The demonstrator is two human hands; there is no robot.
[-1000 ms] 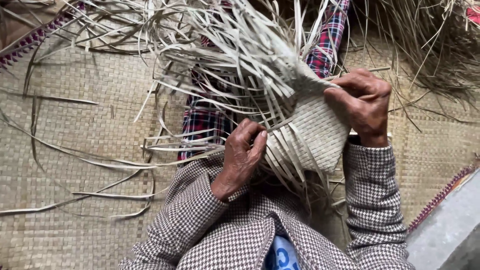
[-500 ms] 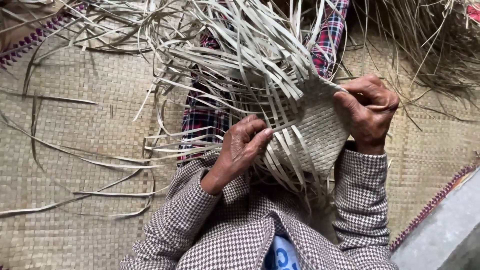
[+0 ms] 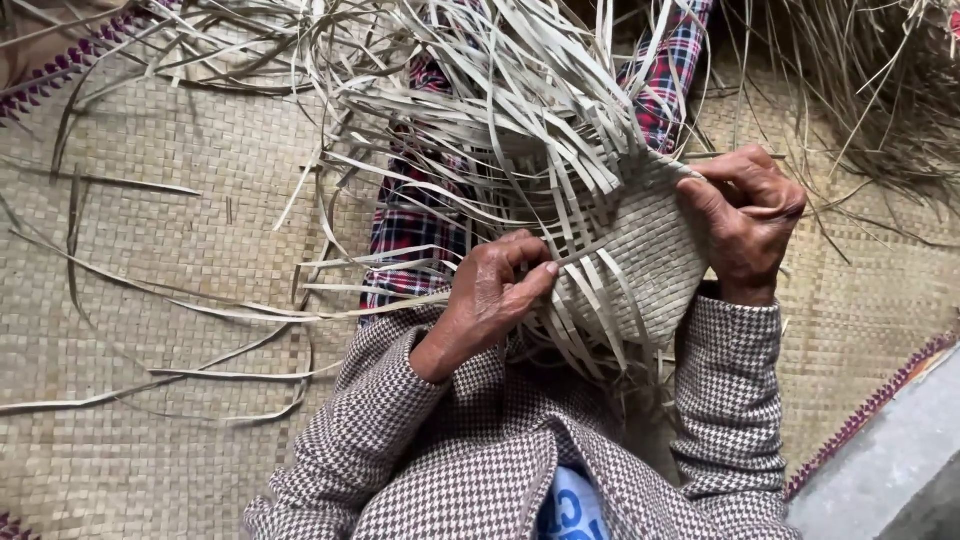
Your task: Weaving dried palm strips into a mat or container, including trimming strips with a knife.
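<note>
Since the earlier frame your right hand [image 3: 745, 225] has slid up the woven piece [image 3: 640, 255], now pinching its edge at three o'clock. Your left hand [image 3: 495, 290] grips loose strips [image 3: 480, 130] at its nine o'clock side. The piece is pale, tightly plaited, held centre-frame above the floor mat [image 3: 170, 300].

A brown-and-white houndstooth jacket [image 3: 470, 450] with long sleeves to the wrists, red-and-blue plaid cloth [image 3: 410, 225] over the legs, both hands bare.
</note>
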